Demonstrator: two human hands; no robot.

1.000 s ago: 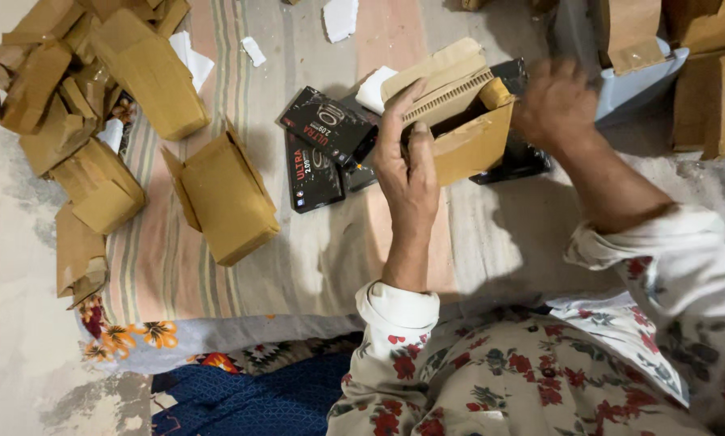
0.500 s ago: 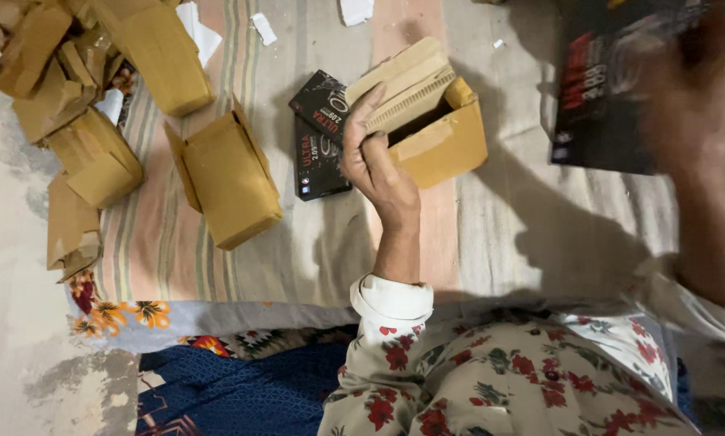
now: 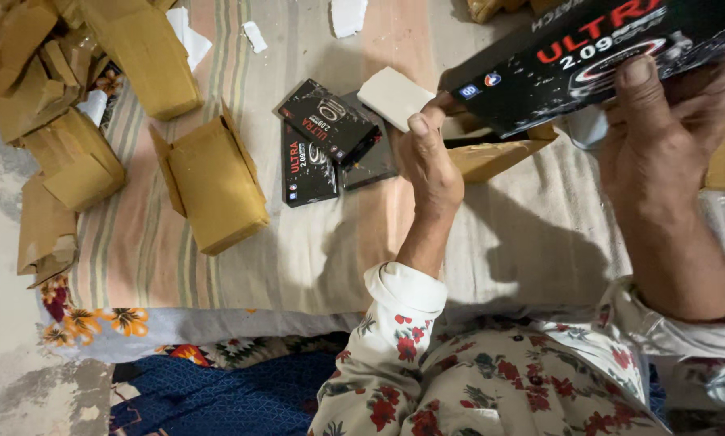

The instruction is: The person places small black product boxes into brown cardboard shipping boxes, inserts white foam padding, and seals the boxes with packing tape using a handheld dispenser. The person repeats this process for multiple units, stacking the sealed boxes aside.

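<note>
My right hand [image 3: 661,153] grips a long black printed box [image 3: 588,56], raised close to the camera at the upper right. Its near end hangs over an open brown cardboard carton [image 3: 491,157], which my left hand [image 3: 428,165] holds by the left edge, thumb up. Most of the carton is hidden behind the black box and my hand. A white foam block [image 3: 394,97] lies just beyond my left thumb. Left of it, three smaller black boxes [image 3: 326,121] lie in a loose pile on the striped cloth [image 3: 314,234].
An open brown carton [image 3: 213,186] lies on the cloth at the left. Several more cartons and torn brown paper [image 3: 48,97] are heaped at the far left. White scraps [image 3: 346,14] lie at the top. My floral sleeves and lap fill the bottom.
My right hand has brought the long black box from the far right in over the carton. The left hand keeps hold of the carton, which is now largely covered.
</note>
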